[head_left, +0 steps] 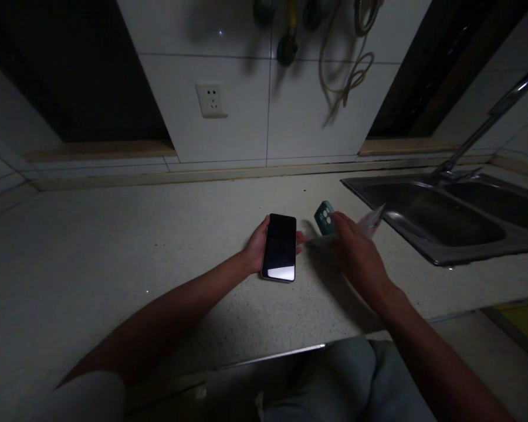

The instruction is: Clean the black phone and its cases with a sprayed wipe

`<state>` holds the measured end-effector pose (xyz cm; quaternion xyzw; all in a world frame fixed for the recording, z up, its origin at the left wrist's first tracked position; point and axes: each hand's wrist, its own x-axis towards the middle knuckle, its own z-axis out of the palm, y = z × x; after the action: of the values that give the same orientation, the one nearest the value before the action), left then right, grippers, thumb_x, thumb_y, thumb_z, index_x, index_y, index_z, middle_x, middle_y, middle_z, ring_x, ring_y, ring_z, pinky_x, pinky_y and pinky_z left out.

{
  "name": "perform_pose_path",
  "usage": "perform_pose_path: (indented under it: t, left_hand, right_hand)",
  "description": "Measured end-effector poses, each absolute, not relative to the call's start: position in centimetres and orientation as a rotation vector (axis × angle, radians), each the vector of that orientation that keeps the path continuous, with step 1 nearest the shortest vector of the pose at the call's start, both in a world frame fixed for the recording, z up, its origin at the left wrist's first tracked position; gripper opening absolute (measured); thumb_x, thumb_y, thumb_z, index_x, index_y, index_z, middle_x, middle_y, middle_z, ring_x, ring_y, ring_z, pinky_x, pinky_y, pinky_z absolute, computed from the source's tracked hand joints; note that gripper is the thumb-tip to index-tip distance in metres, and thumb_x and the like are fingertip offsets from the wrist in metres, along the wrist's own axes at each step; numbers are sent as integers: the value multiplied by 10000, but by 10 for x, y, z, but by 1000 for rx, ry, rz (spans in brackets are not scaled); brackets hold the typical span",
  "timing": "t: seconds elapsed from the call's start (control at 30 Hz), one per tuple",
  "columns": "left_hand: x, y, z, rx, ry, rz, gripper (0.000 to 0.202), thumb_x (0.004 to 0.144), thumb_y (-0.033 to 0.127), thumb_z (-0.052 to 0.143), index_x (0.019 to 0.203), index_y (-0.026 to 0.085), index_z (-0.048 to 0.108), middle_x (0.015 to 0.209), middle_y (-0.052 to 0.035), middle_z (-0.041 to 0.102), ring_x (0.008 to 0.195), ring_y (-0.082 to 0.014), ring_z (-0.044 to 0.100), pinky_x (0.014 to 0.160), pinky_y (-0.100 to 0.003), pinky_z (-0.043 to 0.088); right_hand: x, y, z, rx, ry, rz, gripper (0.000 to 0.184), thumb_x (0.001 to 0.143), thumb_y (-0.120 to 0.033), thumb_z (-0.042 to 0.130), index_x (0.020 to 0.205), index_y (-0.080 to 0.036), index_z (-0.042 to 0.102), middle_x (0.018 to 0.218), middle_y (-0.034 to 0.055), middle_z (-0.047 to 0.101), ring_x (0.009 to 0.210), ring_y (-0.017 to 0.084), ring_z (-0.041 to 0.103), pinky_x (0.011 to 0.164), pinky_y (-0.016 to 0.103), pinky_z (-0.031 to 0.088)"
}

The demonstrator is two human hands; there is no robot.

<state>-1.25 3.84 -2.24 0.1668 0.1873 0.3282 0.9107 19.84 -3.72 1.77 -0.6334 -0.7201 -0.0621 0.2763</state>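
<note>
Dim countertop: phone cradled in left hand, green case and plastic apparently bunched in right hand, so case could be dropped if grip loosens.

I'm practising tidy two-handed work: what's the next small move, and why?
Perhaps ease the thin plastic away from the teal case with the right hand, since both show beside it, while the left hand supports the phone, screen up.
</note>
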Motion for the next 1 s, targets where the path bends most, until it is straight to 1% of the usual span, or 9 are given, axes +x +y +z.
perform_pose_path:
  t: [0.07, 0.13, 0.2, 0.27, 0.37, 0.53, 0.8, 0.9, 1.0]
  left_hand:
    - [-12, 37, -21, 345, 381, 699, 704, 999, 625, 305, 1254, 52, 624, 1102, -220, 735, 1031, -318, 717, 934, -448, 517]
    - [-12, 37, -21, 353, 391, 737, 720, 998, 638, 291, 1230, 53, 642, 1079, -206, 743, 966, -299, 729, 901, -429, 527]
    - [-13, 36, -21, 364, 421, 765, 738, 994, 654, 277, 1195, 58, 663, 1021, -185, 755, 846, -270, 734, 838, -406, 541]
    - [-14, 34, -22, 371, 466, 769, 747, 978, 684, 292, 1165, 76, 684, 958, -166, 762, 771, -270, 724, 799, -419, 545]
    - [-14, 32, -21, 355, 520, 810, 733, 950, 715, 349, 1179, 109, 691, 962, -155, 762, 864, -313, 724, 853, -472, 535]
    - [-14, 32, -12, 329, 519, 918, 704, 943, 703, 403, 1251, 126, 665, 1048, -149, 756, 989, -322, 708, 958, -502, 498]
    - [-18, 38, -15, 283, 503, 870, 654, 948, 681, 417, 1235, 149, 666, 1057, -130, 758, 978, -304, 710, 955, -479, 493]
    - [-20, 40, -20, 293, 545, 873, 618, 954, 660, 419, 1153, 145, 696, 963, -122, 763, 888, -284, 718, 896, -445, 520]
    - [-24, 43, -22, 337, 543, 847, 709, 957, 688, 347, 1113, 100, 711, 893, -150, 753, 797, -280, 712, 807, -419, 539]
  right_hand:
    - [200, -33, 13, -1534, -1798, -131, 554, 795, -64, 463, 1333, -144, 571, 1428, 190, 591, 1316, 342, 568, 1074, 538, 479]
    - [197, -29, 10, -1407, -1659, 24, 516, 782, -127, 504, 1288, -167, 594, 1370, 170, 634, 1269, 329, 598, 1053, 535, 486]
    - [191, -25, 8, -1346, -1502, 316, 503, 770, -194, 533, 1269, -189, 592, 1317, 150, 660, 1136, 305, 667, 917, 479, 555]
    - [181, -20, 7, -1313, -1285, 602, 488, 728, -240, 568, 1213, -204, 606, 1280, 131, 674, 988, 271, 704, 771, 399, 573]
    - [167, -16, 4, -1267, -1008, 850, 447, 628, -241, 638, 1074, -214, 638, 1218, 99, 697, 902, 231, 698, 698, 324, 542]
    - [150, -14, -2, -1109, -767, 1250, 518, 544, -188, 717, 1055, -200, 630, 845, 20, 737, 691, 184, 654, 618, 293, 493]
    - [156, -17, -5, -1098, -665, 1254, 490, 522, -161, 712, 1003, -191, 623, 772, -1, 735, 681, 183, 661, 613, 279, 483]
    - [160, -17, -10, -1127, -696, 1164, 486, 553, -168, 677, 1031, -199, 599, 792, -2, 735, 692, 181, 665, 624, 281, 491]
    - [162, -17, -14, -1145, -777, 982, 473, 615, -194, 653, 1079, -216, 564, 873, 18, 746, 713, 182, 675, 628, 289, 505]
